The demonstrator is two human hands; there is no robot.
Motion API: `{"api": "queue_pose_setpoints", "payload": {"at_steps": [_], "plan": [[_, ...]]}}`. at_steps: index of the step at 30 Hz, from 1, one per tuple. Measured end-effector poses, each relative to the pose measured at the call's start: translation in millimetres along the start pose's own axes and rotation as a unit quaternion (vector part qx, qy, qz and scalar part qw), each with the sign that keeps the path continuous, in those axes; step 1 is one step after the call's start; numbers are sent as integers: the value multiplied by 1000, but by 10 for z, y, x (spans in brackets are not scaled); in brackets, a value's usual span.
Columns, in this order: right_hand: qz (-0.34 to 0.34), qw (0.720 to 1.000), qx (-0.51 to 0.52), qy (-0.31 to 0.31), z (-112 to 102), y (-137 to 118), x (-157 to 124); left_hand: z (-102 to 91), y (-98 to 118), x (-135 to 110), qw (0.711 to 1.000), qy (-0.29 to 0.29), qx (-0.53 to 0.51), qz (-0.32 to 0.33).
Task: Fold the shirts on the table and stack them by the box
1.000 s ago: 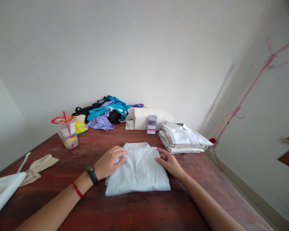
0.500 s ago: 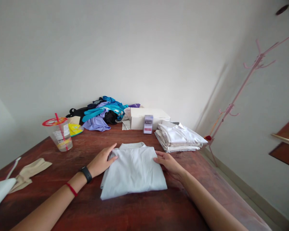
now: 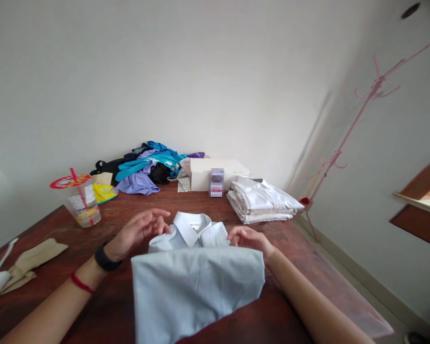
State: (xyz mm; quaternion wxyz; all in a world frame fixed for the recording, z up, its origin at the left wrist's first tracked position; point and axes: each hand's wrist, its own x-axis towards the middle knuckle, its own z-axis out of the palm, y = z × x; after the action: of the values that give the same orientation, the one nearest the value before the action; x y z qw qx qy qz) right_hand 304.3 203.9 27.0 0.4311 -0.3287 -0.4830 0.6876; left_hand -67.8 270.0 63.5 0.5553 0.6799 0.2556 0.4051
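A light grey collared shirt lies on the table before me, its collar facing up at the far end. The lower part of the shirt stands off as a loose flap toward me. My left hand is beside the shirt's left shoulder, fingers apart and holding nothing. On the opposite side, my right hand has loosely bent fingers at the right shoulder edge; the flap partly hides it. It does not appear to grip the cloth.
Folded white shirts are stacked at the right, near a white box and a small blurred pack. A clothes heap lies at the back. Left stand a plastic cup and beige cloth. A pink coat rack leans right.
The folded shirt has come open: its upper layer has swung toward me, showing the collar front. Both hands have let go of its edges, and the left hand has moved slightly left.
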Motion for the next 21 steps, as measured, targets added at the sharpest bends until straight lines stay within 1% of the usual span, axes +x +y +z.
{"api": "queue_pose_setpoints", "payload": {"at_steps": [3, 5, 6, 8, 10, 12, 14, 16, 18, 19, 20, 21], "plan": [[16, 1000, -6, -17, 126, -15, 35, 29, -66, 28, 989, -56, 132, -36], [42, 999, -19, -5, 226, -5, 15, 67, -128, 46, 973, -75, 209, -60], [50, 998, -24, 6, 270, 10, -4, 86, -155, 53, 964, -81, 245, -62], [54, 998, -20, 21, 324, 64, -47, 120, -195, 59, 944, -94, 314, -38], [56, 998, -5, 10, 314, 143, -75, 144, -216, 56, 924, -125, 362, 4], [72, 997, 20, -28, 243, 225, -78, 162, -230, 47, 908, -156, 387, 30], [83, 992, 50, -82, 145, 281, -61, 174, -254, 35, 893, -155, 421, 35], [104, 978, 68, -167, 67, 295, -33, 183, -284, 22, 878, -134, 459, 31], [130, 957, 62, -251, 40, 272, -1, 193, -309, 7, 867, -121, 482, 27], [132, 952, 54, -271, 47, 253, 14, 199, -315, 1, 864, -120, 489, 25], [121, 954, 48, -268, 65, 234, 28, 206, -318, -4, 861, -121, 493, 24], [99, 963, 40, -246, 91, 216, 40, 213, -317, -8, 859, -123, 495, 25]]}}
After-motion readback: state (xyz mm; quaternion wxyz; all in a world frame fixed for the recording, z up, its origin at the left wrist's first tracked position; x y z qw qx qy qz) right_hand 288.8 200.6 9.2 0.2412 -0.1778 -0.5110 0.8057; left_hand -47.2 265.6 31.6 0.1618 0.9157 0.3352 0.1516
